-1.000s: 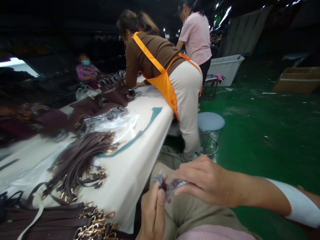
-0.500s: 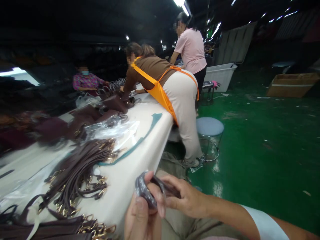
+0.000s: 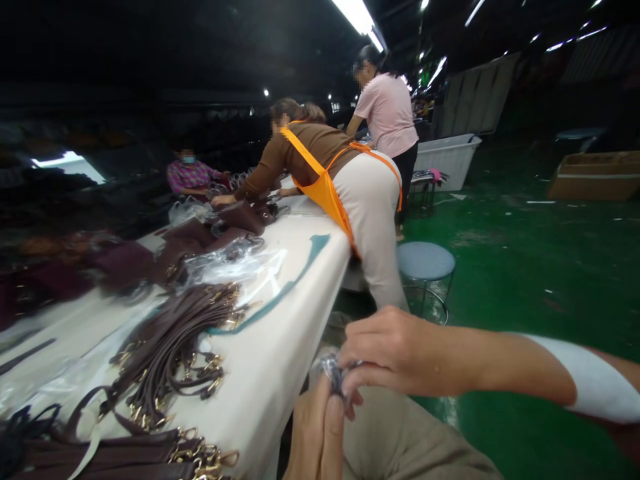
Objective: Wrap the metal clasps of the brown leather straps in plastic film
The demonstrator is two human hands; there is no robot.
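Note:
Over my lap, both hands close on a small dark coiled strap (image 3: 330, 368) that looks wrapped in shiny clear plastic. My left hand (image 3: 317, 427) grips it from below, thumb raised along its near side. From the right, my right hand (image 3: 390, 350) pinches its upper edge, covering part of it. To the left on the table lies a bundle of brown straps (image 3: 170, 340) with gold clasps. Closer to me is a second strap bundle (image 3: 135, 450), its gold clasps pointing right.
The white-covered table (image 3: 280, 320) runs along my left, bearing brown bags (image 3: 187, 243), clear plastic (image 3: 230, 260) and a teal strip (image 3: 295, 283). A person in an orange apron (image 3: 325, 200) leans over it. A round stool (image 3: 427, 261) stands on the green floor (image 3: 530, 280).
Both hands have shifted right with the coiled strap. My right hand has risen and turned over its top. The leaning person's arm now reaches further left across the table.

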